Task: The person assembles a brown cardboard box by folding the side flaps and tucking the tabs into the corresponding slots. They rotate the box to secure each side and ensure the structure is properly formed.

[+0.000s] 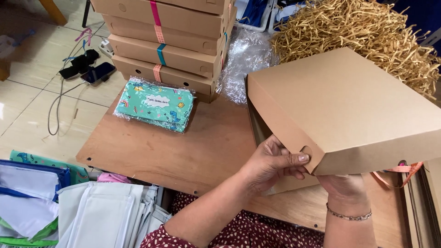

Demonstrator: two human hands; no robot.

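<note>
A plain brown cardboard box [349, 110], lid down and tilted, is hovering over the worktop's [183, 151] right half. The left hand [271, 163] is gripping its near corner, thumb on top; the right hand [342, 183] is holding it from beneath. A green printed packet [156, 104] is lying near the far-left edge, beside stacked boxes [170, 41].
</note>
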